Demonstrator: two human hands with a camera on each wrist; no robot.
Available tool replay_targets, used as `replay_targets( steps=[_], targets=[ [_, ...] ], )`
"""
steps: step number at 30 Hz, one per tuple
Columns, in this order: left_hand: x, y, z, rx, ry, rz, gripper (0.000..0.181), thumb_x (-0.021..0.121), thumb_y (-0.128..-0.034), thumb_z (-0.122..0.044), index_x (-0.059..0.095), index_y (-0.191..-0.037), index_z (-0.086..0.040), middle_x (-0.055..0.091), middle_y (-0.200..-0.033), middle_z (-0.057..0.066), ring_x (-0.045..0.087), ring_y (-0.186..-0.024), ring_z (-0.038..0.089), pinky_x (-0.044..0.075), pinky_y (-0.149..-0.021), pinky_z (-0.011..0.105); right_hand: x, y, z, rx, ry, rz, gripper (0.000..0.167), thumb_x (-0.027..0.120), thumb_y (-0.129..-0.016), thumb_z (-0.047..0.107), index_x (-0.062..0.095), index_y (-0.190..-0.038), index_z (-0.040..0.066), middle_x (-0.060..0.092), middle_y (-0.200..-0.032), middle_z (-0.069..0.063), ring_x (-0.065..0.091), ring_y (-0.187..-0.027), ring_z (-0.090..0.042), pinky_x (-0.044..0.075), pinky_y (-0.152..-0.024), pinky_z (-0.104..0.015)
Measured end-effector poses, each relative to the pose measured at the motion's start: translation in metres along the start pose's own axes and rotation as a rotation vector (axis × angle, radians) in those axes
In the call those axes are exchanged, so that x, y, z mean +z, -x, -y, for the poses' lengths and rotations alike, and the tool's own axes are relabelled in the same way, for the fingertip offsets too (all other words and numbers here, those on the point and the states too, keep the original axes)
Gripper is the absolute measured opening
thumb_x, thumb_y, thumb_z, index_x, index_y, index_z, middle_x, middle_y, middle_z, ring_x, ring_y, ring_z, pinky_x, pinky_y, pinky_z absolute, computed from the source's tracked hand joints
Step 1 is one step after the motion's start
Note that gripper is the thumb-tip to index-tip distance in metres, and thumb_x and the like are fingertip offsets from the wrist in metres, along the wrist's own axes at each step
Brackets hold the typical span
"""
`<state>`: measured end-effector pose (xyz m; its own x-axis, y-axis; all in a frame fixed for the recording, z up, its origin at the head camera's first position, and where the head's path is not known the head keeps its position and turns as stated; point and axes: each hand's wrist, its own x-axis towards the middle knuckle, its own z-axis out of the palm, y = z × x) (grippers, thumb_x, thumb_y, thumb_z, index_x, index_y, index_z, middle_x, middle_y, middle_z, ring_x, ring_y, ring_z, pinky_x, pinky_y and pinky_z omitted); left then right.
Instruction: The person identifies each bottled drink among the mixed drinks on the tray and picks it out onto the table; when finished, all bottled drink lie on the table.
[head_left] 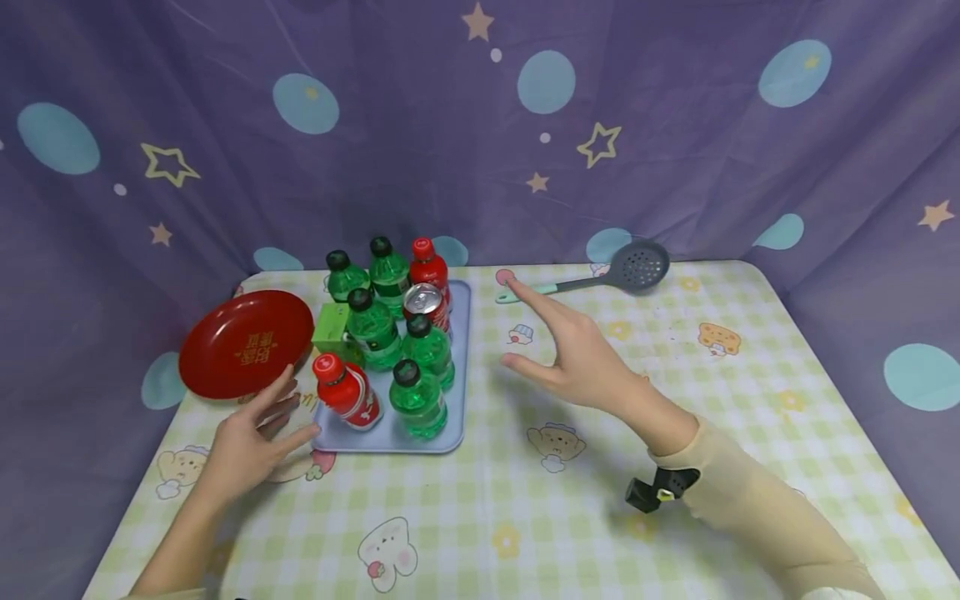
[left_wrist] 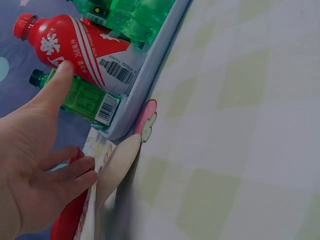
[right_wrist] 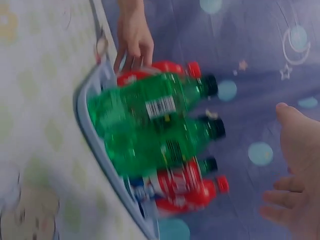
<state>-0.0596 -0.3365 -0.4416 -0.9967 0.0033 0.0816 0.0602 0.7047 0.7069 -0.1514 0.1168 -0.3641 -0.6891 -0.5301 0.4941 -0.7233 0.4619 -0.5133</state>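
Observation:
A pale blue tray (head_left: 459, 400) bears several green bottles (head_left: 420, 408) with black caps, two red bottles (head_left: 352, 400), a red can (head_left: 426, 304) and a small green box (head_left: 330, 325). By the tray's near left corner is my left hand (head_left: 247, 450), fingers spread and holding nothing. Its thumb points toward the near red bottle; contact cannot be told. Below that hand lies a wooden spoon (left_wrist: 117, 167), mostly hidden in the head view. To the right of the tray, my right hand (head_left: 581, 358) hovers over the table with thumb and fingers apart, gripping nothing.
A red oval plate (head_left: 232, 337) sits at the table's left edge, beside the tray. Toward the back lies a dark slotted skimmer (head_left: 637, 267) with a mint handle end. A checked cloth (head_left: 480, 533) covers the table, and a purple curtain (head_left: 420, 125) hangs behind it.

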Motion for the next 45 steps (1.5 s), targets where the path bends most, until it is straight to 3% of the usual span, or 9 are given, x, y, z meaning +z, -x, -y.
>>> replay_targets(
  steps=[6,8,10,13,15,20,26,31,45],
  targets=[
    [0.005,0.0,-0.001,-0.005,-0.053,0.032,0.111,0.098,-0.0756,-0.038,0.038,-0.166,-0.013,0.061,-0.151,0.026,0.065,-0.131,0.047,0.041,-0.093,-0.004,0.027,-0.018,0.022,-0.09,-0.046,-0.018,0.083,0.087,-0.089,0.032,0.049,-0.159,0.006,0.063,-0.154,-0.013,0.066,-0.136,-0.03,0.057,-0.112,-0.046],
    [0.008,0.0,-0.003,-0.013,-0.094,0.035,0.113,0.098,-0.0743,-0.044,0.039,-0.166,-0.013,0.062,-0.15,0.025,0.065,-0.132,0.046,0.05,-0.099,0.007,0.035,-0.023,0.027,-0.128,-0.069,-0.019,0.079,0.088,-0.088,0.03,0.053,-0.155,0.005,0.065,-0.151,-0.012,0.068,-0.134,-0.028,0.057,-0.112,-0.043],
    [0.01,0.001,-0.004,-0.022,-0.131,0.041,0.114,0.097,-0.0738,-0.048,0.039,-0.166,-0.014,0.062,-0.15,0.023,0.063,-0.135,0.046,0.056,-0.107,0.028,0.043,-0.026,0.031,-0.165,-0.083,-0.014,0.076,0.089,-0.087,0.029,0.057,-0.152,0.005,0.068,-0.147,-0.012,0.07,-0.132,-0.026,0.058,-0.111,-0.04],
    [0.013,0.001,-0.006,-0.023,-0.172,0.039,0.115,0.097,-0.073,-0.052,0.04,-0.165,-0.011,0.062,-0.149,0.024,0.06,-0.137,0.048,0.049,-0.109,0.062,0.055,-0.03,0.037,-0.197,-0.101,0.014,0.072,0.089,-0.088,0.03,0.06,-0.15,0.005,0.071,-0.144,-0.01,0.071,-0.129,-0.022,0.058,-0.11,-0.035],
    [0.015,0.002,-0.005,-0.021,-0.185,0.032,0.115,0.097,-0.0723,-0.053,0.042,-0.163,-0.009,0.062,-0.148,0.024,0.059,-0.138,0.05,0.049,-0.108,0.068,0.062,-0.032,0.041,-0.204,-0.111,0.038,0.07,0.088,-0.089,0.031,0.062,-0.148,0.006,0.071,-0.143,-0.009,0.072,-0.128,-0.02,0.058,-0.11,-0.032],
    [0.019,0.001,-0.006,-0.013,-0.233,0.024,0.115,0.097,-0.0687,-0.058,0.05,-0.157,-0.002,0.063,-0.146,0.026,0.058,-0.137,0.053,0.052,-0.105,0.07,0.078,-0.033,0.05,-0.194,-0.117,0.063,0.061,0.088,-0.09,0.033,0.068,-0.141,0.007,0.075,-0.137,-0.008,0.075,-0.123,-0.018,0.059,-0.107,-0.027],
    [0.022,-0.002,-0.007,0.025,-0.285,-0.006,0.113,0.099,-0.0638,-0.06,0.058,-0.149,0.003,0.066,-0.142,0.028,0.063,-0.129,0.053,0.055,-0.1,0.07,0.092,-0.033,0.054,-0.185,-0.092,0.028,0.053,0.085,-0.092,0.033,0.071,-0.136,0.008,0.079,-0.127,-0.008,0.079,-0.096,-0.014,0.064,-0.087,-0.022],
    [0.024,-0.004,-0.007,0.05,-0.3,-0.008,0.109,0.101,-0.0623,-0.057,0.063,-0.143,0.006,0.067,-0.138,0.03,0.066,-0.125,0.053,0.056,-0.099,0.07,0.096,-0.034,0.052,-0.17,-0.101,0.025,0.047,0.084,-0.094,0.03,0.073,-0.134,0.009,0.08,-0.125,-0.006,0.08,-0.106,-0.015,0.062,-0.093,-0.019],
    [0.027,-0.006,-0.008,-0.024,-0.367,0.041,0.104,0.099,-0.0653,-0.058,0.065,-0.142,0.004,0.062,-0.142,0.034,0.06,-0.131,0.057,0.05,-0.104,0.073,0.088,-0.033,0.048,-0.129,-0.147,0.024,0.039,0.085,-0.093,0.023,0.077,-0.128,0.009,0.082,-0.121,-0.004,0.079,-0.108,-0.015,0.063,-0.096,-0.024]
  ],
)
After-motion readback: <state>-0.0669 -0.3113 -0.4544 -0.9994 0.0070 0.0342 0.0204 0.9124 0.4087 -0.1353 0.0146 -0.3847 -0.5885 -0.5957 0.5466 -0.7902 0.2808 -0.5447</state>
